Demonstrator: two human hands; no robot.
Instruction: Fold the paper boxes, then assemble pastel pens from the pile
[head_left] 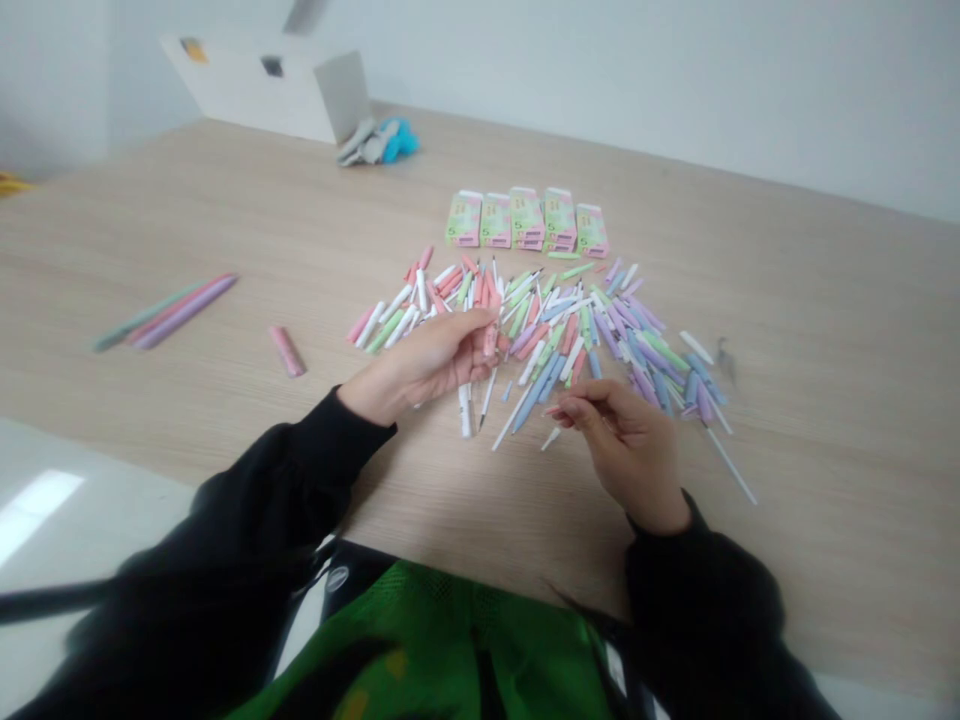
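Note:
My left hand (439, 358) is closed around a pink pen barrel (491, 335), held upright between thumb and fingers over a spread of loose pen parts. Lower and to the right, my right hand (626, 440) pinches a small, thin pinkish piece (553, 410); it is too small and blurred to name surely. Beneath and beyond both hands lie pink, green, blue, purple and white pen caps and barrels (622, 325), mixed with slim white refills. A white pen tube (465, 410) lies just below my left fingers.
Several small green-and-pink boxes (526, 215) stand in a row behind the parts. Far left are three assembled-looking pens (176, 308) and a lone pink cap (288, 351). Grey and blue gloves (381, 141) rest beside a white box (262, 92) near the wall.

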